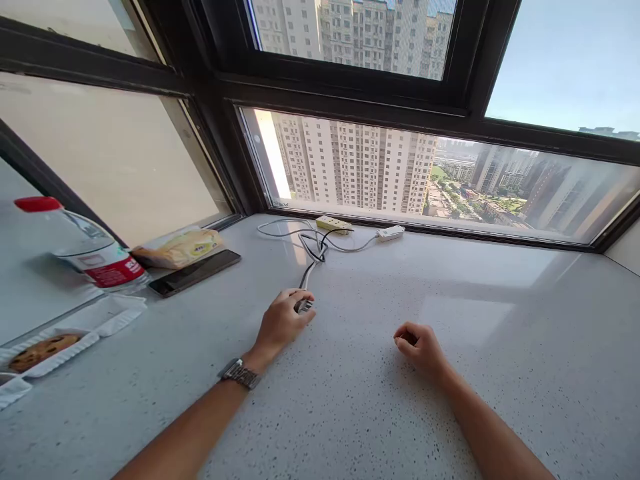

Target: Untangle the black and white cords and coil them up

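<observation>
Several black-framed windows are bordering a white, dark-speckled, stone-look counter. At left, a clear plastic bottle is wearing a red label, its lettering unreadable. The right hand is holding its fingers curled inward; left of centre, the left hand is pinching a small dark plug.

The left hand, a watch on its wrist, grips a plug above the counter. Beyond it, cords tangle near a yellow strip and white block by the window. The right hand curls loosely, apart. Leftward sit a bottle, pack, phone and tray holding a cookie.
</observation>
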{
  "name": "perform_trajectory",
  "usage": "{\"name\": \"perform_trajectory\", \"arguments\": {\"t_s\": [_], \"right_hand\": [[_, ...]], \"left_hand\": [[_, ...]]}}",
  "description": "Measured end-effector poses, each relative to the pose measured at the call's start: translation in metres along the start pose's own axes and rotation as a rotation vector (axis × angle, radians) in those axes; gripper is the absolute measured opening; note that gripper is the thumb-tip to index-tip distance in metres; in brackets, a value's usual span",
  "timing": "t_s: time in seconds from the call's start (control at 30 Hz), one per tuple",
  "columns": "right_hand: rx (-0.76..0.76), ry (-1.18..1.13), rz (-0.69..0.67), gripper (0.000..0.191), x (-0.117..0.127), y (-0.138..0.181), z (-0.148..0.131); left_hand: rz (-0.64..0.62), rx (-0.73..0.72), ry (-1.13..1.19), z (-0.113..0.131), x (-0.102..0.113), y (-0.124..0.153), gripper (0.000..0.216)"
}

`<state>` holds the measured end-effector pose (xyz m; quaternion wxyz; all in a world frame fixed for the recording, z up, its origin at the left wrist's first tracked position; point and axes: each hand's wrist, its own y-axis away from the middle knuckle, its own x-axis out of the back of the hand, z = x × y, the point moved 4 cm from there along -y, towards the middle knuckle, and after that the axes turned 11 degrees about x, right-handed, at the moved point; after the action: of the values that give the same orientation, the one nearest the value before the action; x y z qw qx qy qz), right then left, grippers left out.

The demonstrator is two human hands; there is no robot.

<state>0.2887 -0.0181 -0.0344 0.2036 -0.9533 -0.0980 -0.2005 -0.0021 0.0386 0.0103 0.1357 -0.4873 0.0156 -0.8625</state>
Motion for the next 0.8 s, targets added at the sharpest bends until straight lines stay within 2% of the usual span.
{"name": "perform_trajectory", "arguments": {"t_s": [0.1,0.17,0.27,0.33,0.4,0.47,0.57,0.6,0.63,0.7,0.73,0.8], "right_hand": [[-0.012,0.004,0.034,0.019,0.001,-0.001,-0.001],[-0.053,-0.035,0.069,0.033,0.001,-0.002,-0.001],[-0.211,-0.212,0.111,0.055,0.001,-0.002,0.003],[-0.356,-0.363,0.111,0.055,0.001,0.0,0.004],[-0.477,-0.5,0.113,0.049,0.003,0.005,0.002],[-0.544,-0.601,0.149,0.042,0.009,0.011,-0.002],[-0.588,-0.671,0.163,0.026,0.017,0.019,-0.01],[-0.606,-0.693,0.144,0.022,0.018,0.023,-0.013],[-0.623,-0.718,0.125,0.021,0.018,0.026,-0.015],[-0.662,-0.777,0.103,0.021,0.018,0.035,-0.017],[-0.684,-0.81,0.092,0.022,0.017,0.039,-0.019],[-0.718,-0.868,0.079,0.025,0.013,0.047,-0.022]], "left_hand": [[-0.087,-0.13,0.164,0.036,-0.009,0.049,0.027],[-0.162,-0.226,0.246,0.065,-0.017,0.084,0.022],[-0.267,-0.344,0.334,0.103,-0.029,0.132,0.018],[-0.352,-0.461,0.357,0.122,-0.035,0.153,0.019],[-0.468,-0.627,0.345,0.134,-0.039,0.161,0.029],[-0.451,-0.725,0.317,0.136,-0.037,0.148,0.042],[-0.127,-0.67,0.206,0.131,-0.03,0.097,0.044],[-0.066,-0.641,0.15,0.129,-0.03,0.079,0.045],[-0.076,-0.642,0.102,0.13,-0.034,0.063,0.038],[-0.237,-0.656,0.079,0.134,-0.045,0.04,0.024],[-0.328,-0.616,0.128,0.137,-0.049,0.032,0.027],[-0.473,-0.436,0.342,0.141,-0.053,0.021,0.037]]}}
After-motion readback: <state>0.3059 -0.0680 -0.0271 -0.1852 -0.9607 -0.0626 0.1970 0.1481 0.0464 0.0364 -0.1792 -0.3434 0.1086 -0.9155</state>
